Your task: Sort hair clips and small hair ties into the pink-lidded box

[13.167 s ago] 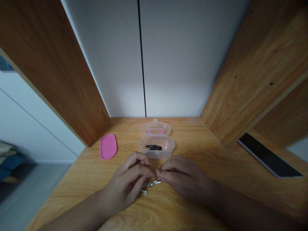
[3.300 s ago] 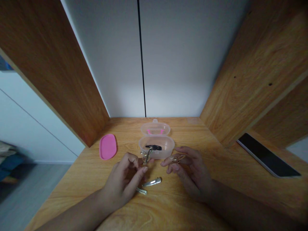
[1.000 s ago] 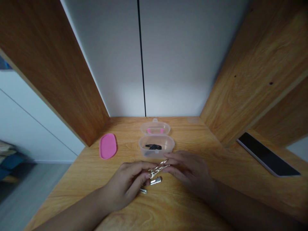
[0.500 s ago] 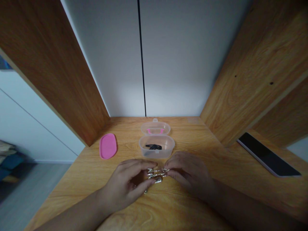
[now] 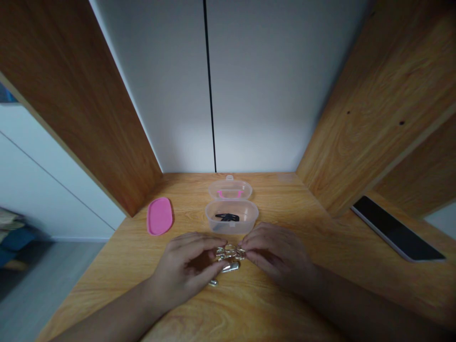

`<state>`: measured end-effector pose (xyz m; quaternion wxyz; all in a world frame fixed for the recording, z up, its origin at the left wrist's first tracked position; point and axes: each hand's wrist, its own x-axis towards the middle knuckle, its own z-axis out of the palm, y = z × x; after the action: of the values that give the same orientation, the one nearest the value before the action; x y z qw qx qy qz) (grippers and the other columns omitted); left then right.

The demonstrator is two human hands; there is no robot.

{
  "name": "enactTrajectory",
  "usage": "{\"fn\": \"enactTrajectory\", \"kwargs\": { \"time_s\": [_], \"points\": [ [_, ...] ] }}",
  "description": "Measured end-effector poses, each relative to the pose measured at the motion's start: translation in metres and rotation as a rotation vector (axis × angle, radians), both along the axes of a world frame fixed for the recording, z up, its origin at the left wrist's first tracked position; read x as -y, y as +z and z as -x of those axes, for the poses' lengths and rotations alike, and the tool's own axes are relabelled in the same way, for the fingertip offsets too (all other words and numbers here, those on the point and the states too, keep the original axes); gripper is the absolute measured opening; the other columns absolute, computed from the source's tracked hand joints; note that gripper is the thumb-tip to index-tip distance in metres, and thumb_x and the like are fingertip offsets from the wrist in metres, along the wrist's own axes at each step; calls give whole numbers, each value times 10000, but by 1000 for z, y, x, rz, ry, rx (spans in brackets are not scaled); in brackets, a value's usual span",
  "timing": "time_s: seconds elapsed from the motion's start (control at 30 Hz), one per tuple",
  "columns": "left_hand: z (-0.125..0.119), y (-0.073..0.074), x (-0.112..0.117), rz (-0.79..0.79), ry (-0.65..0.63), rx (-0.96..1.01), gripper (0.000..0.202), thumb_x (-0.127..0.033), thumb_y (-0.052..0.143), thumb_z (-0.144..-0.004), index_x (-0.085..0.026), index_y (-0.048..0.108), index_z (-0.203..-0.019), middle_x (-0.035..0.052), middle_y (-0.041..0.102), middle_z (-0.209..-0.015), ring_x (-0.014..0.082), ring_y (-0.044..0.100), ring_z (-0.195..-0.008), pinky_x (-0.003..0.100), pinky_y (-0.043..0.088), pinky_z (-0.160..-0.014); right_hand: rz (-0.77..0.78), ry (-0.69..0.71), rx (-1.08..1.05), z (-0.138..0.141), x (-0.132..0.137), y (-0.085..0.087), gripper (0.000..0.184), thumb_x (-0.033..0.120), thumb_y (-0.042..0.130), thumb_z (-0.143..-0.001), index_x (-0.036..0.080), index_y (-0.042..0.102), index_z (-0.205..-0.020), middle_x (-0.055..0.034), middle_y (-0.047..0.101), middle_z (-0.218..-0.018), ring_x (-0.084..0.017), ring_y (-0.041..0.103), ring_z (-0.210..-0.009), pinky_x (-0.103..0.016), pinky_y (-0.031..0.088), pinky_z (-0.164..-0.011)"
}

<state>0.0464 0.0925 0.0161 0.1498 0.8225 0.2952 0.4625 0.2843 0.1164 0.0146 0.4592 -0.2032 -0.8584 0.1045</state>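
Note:
Between my two hands, just in front of the box, is a small cluster of silver and gold metal rings and clips (image 5: pixel 230 252). My left hand (image 5: pixel 185 263) holds its left side with the fingertips. My right hand (image 5: pixel 276 254) pinches its right side, and part of the cluster is hidden by my fingers. Below them, a silver hair clip (image 5: pixel 231 268) and the tip of another metal clip (image 5: pixel 213 283) lie on the wooden desk (image 5: pixel 285 209). A clear plastic box (image 5: pixel 231 217) holds a black hair clip (image 5: pixel 227 217).
The box's clear hinged lid (image 5: pixel 230 189), with a pink seal, stands open behind it against the white back panel. A pink oval lid (image 5: pixel 159 216) lies to the left. A dark tablet (image 5: pixel 397 228) rests on the right. Wooden side panels flank the desk.
My hands have drawn closer around the metal cluster, which now sits a little farther from me and more bunched than half a second ago. The box and lids have not moved.

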Motion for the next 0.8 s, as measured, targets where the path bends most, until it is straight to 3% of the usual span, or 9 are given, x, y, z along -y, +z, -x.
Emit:
{"fn": "enactTrajectory", "kwargs": {
  "time_s": [0.13,0.3,0.47,0.7,0.8],
  "points": [
    [-1,1,0,-11,-20,25,272,-156,752,-826,-149,704,-1093,80,768,-816,140,705,-650,223,578,-600,26,-19,35,-1,0,-1,43,239,627,-952,216,659,-969,-24,747,-810,-159,687,-730,-270,540,-695],
    [-1,-1,-2,-37,-41,19,307,-111,720,-843,-151,696,-1147,93,778,-888,139,720,-697,219,590,-641,-6,-51,35,-1,-1,-4,77,231,659,-935,216,671,-1009,-21,759,-846,-152,694,-745,-263,538,-697],
    [0,-2,-2,-26,-20,27,267,-137,738,-837,-146,704,-1102,85,771,-833,141,717,-673,217,589,-622,-61,21,-26,1,-4,-3,165,173,679,-922,216,659,-1079,-25,776,-923,-137,712,-800,-256,556,-750],
    [0,2,-1,-39,-74,37,358,-111,749,-815,-162,676,-1162,101,776,-974,154,734,-772,243,603,-701,-18,-28,20,-2,-3,-4,78,202,629,-951,225,685,-1002,-19,776,-833,-139,715,-730,-253,549,-687],
    [1,1,0,-37,-65,37,329,-105,733,-831,-171,682,-1149,82,777,-923,145,731,-761,226,598,-682,11,-48,26,-3,-1,-2,62,221,633,-952,216,694,-946,-17,774,-799,-139,718,-710,-241,543,-667]
  ]
}}
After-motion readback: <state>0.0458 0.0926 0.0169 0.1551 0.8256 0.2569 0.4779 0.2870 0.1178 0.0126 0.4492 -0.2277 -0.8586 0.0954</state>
